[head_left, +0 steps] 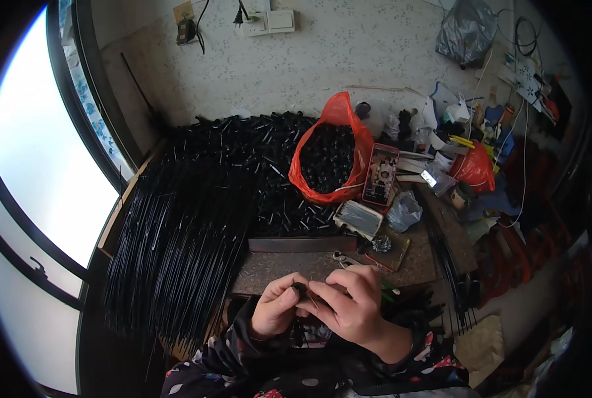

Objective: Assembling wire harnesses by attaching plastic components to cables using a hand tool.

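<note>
Close together at the table's front edge, both my hands work on one small piece. Thumb and fingers of my left hand (273,312) are closed on a small black part (300,289). My right hand (354,306) pinches beside it, its fingertips almost touching the left ones. A thin pin or wire (314,302) shows between the hands; which hand grips it is hard to make out. Pliers (341,258) lie on the table just beyond my fingers. Farther back, a red plastic bag (339,107) stands open, full of small black parts (327,158).
Long thin black rods (170,245) hang over the table's left front edge. Behind them spreads a heap of short black tubes (243,142). A dark bar (302,245) borders the heap. Right of the bag are a phone (380,174), a tray of thin pins (359,219) and clutter.
</note>
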### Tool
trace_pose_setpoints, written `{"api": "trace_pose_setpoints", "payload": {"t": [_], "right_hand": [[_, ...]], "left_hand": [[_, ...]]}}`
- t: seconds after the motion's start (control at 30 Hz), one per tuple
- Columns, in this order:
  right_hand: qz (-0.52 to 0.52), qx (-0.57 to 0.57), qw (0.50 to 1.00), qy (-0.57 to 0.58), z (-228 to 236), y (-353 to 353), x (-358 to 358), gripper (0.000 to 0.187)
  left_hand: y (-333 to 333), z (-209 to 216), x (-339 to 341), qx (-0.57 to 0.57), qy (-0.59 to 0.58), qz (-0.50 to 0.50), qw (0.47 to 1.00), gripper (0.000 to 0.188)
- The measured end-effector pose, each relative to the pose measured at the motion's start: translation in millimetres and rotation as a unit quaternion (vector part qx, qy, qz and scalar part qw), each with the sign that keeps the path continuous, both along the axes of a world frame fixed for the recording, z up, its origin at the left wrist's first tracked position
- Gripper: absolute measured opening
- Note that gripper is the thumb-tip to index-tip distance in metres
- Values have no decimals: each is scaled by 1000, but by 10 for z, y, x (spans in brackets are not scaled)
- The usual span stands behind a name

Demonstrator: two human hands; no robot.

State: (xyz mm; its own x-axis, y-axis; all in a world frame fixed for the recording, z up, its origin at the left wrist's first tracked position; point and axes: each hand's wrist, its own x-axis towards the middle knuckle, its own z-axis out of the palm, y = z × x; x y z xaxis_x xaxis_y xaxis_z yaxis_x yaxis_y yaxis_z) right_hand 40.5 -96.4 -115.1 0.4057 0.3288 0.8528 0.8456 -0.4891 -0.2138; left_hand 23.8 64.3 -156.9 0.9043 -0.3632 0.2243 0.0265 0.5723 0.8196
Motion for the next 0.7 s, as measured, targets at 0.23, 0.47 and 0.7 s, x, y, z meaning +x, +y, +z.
{"api": "trace_pose_setpoints", "payload": {"t": [0.23,0.47,0.7], "right_hand": [[68,50,981,175,-74,-21,-3,25],[28,-9,986,165,-416,-389,2,32],[-245,-256,880,317,-1698,-920,155,53]], "left_hand": [[-101,-47,58,229,-178,211,934,29],[79,174,28,210,-138,266,931,17],[7,-31,133,238,-87,2,967,11]]}}
